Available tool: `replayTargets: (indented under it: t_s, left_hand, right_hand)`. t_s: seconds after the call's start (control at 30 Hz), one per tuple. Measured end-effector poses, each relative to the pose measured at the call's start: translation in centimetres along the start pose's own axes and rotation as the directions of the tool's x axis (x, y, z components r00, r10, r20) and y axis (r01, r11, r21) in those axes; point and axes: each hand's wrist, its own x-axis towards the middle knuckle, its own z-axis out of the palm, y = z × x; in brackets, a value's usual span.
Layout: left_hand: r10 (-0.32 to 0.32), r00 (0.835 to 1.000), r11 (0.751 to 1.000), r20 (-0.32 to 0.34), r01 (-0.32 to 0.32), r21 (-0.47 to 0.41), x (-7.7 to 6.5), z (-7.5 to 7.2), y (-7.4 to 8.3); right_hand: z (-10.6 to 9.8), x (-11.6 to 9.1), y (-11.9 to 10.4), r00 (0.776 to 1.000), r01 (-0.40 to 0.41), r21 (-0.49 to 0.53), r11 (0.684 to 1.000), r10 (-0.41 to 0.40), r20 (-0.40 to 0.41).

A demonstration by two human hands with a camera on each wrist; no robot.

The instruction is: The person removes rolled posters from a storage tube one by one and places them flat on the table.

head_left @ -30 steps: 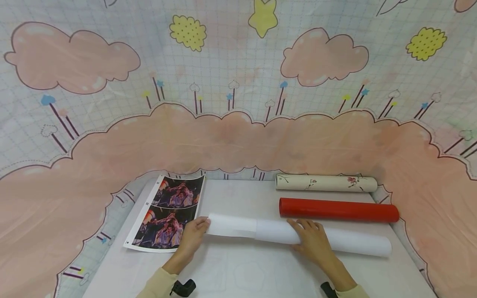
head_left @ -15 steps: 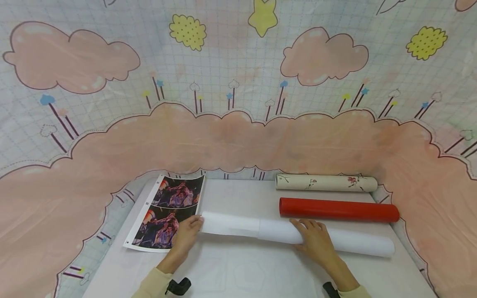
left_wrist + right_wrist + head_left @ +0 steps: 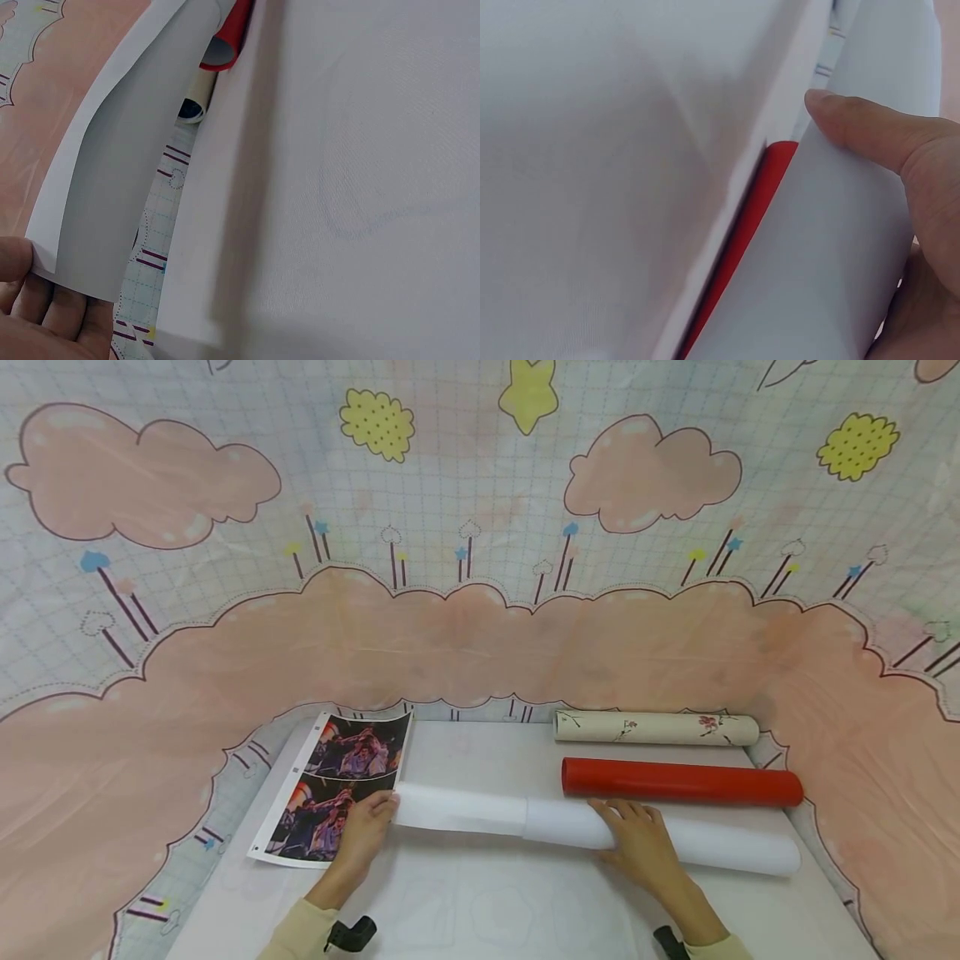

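A long white paper roll (image 3: 570, 821) spans the space between the two hands, lifted off the table as its shadow shows. Its narrower left section (image 3: 461, 810) comes out of the wider right section, with a seam between them. My left hand (image 3: 363, 831) pinches the left end; in the left wrist view the thumb lies on the paper (image 3: 112, 180) and the fingers sit under its curled, open edge. My right hand (image 3: 637, 852) grips the wider section from above, fingers on the far side. In the right wrist view its thumb (image 3: 855, 124) presses along the paper.
A red roll (image 3: 682, 782) lies just behind the white one. Behind that is a cream roll (image 3: 656, 728) with a floral print. A printed photo sheet (image 3: 341, 789) lies at the left of the white table (image 3: 495, 910), partly under the left hand. A patterned cloth (image 3: 480, 643) hangs behind.
My left hand has moved left, drawing the narrower section further out and over the photo sheet's edge. The right hand and the wide section have shifted slightly right.
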Motion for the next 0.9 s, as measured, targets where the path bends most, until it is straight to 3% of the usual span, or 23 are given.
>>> replayTargets:
  t_s: [0.4,0.63,0.9]
  left_hand:
    - [-0.064,0.998,0.988,0.020,0.066,-0.136,0.5,-1.1,-0.1]
    - [-0.034,0.999,0.999,0.001,0.034,-0.034,0.4,-1.8,-0.3]
    - [-0.049,0.999,0.998,0.017,0.050,-0.049,0.5,-2.3,-0.4]
  right_hand:
    - [-0.3,0.0,0.3,1.000,-0.015,0.010,1.000,0.015,0.008]
    - [-0.4,-0.1,0.7,0.999,-0.033,0.017,0.999,0.032,0.015]
    - [-0.6,-0.1,1.1,0.999,-0.047,0.033,0.998,0.047,0.024]
